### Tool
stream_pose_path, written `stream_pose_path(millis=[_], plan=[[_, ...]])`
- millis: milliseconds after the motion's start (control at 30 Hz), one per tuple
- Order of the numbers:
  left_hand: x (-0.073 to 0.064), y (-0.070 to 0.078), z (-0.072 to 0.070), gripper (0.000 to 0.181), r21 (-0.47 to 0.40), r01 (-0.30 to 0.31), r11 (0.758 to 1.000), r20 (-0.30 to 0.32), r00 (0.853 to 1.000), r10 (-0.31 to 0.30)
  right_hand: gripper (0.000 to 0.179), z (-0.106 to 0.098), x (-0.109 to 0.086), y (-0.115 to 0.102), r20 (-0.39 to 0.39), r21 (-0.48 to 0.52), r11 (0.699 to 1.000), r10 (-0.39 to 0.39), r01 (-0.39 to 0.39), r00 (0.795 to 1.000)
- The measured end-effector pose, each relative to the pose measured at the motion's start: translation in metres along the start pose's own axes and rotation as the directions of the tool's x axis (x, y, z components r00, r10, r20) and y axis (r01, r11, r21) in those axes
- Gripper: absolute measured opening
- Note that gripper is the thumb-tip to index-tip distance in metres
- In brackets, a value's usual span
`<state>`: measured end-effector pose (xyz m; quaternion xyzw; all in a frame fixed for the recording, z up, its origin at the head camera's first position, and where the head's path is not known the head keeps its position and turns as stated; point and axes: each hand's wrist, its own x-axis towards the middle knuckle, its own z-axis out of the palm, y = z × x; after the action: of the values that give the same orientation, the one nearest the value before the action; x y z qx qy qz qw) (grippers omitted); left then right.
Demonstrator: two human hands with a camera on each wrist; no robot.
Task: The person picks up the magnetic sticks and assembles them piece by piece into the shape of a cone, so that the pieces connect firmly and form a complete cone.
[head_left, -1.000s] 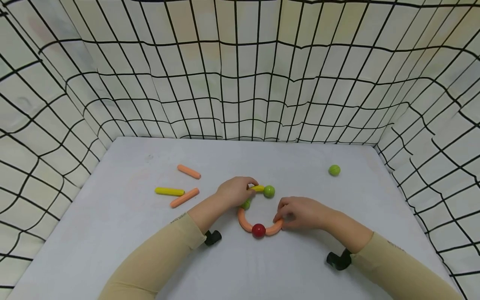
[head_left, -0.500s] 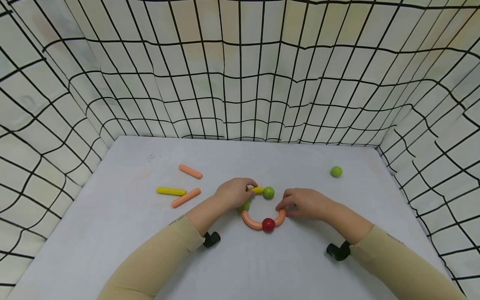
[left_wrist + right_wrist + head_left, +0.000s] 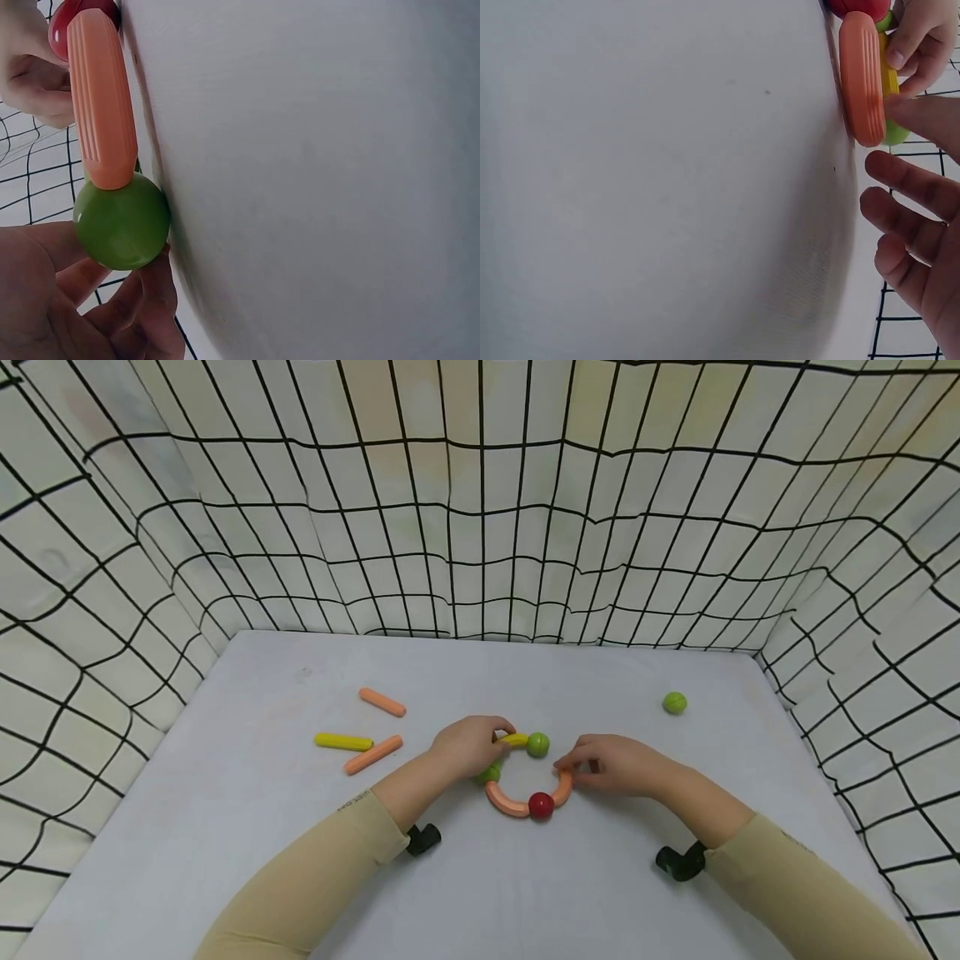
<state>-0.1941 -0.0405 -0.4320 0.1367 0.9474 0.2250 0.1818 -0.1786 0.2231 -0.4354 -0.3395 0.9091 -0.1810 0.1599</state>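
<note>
Curved rods and balls form a nearly closed ring in the head view. My left hand (image 3: pixel 465 746) pinches the yellow curved rod (image 3: pixel 515 740) at the far left of the ring. A smooth green ball (image 3: pixel 537 744) caps that rod's right end. Below the left hand, another green ball (image 3: pixel 122 223) joins an orange curved rod (image 3: pixel 507 802), and left fingers lie close round this ball. A red ball (image 3: pixel 541 806) at the near side links to a second orange curved rod (image 3: pixel 862 79). Thumb and index finger of my right hand (image 3: pixel 621 765) pinch its free end.
Two loose straight orange rods (image 3: pixel 382 702) and a straight yellow rod (image 3: pixel 343 742) lie left on the white table (image 3: pixel 225 827). A ridged green ball (image 3: pixel 674 702) sits at the back right. Black netting (image 3: pixel 480 510) over white walls encloses the back and sides.
My right hand has moved away from me, swinging the red ball and its orange rod right and toward the back. The left hand keeps its hold on the yellow curved rod.
</note>
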Motion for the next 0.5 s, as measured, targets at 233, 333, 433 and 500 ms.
stream_pose_path(millis=[233, 333, 433, 500], plan=[[0.000, 0.000, 0.000, 0.033, -0.002, 0.011, 1.000, 0.000, 1.000, -0.011, 0.041, 0.010, -0.005, 0.000, -0.019, 0.163, 0.976, 0.148, -0.143, 0.989], [0.000, 0.000, 0.000, 0.033, -0.005, 0.008, 1.000, 0.002, 1.000, -0.008, 0.047, 0.013, -0.007, -0.001, -0.010, 0.210, 0.962, 0.180, -0.174, 0.984], [0.001, 0.000, 0.001, 0.033, -0.005, 0.004, 1.000, 0.002, 1.000, -0.004, 0.049, 0.016, -0.008, -0.002, -0.009, 0.221, 0.964, 0.156, -0.150, 0.988], [0.001, 0.000, 0.001, 0.033, -0.002, 0.002, 1.000, 0.001, 1.000, -0.002, 0.048, 0.018, -0.009, -0.003, -0.007, 0.222, 0.966, 0.134, -0.129, 0.991]])
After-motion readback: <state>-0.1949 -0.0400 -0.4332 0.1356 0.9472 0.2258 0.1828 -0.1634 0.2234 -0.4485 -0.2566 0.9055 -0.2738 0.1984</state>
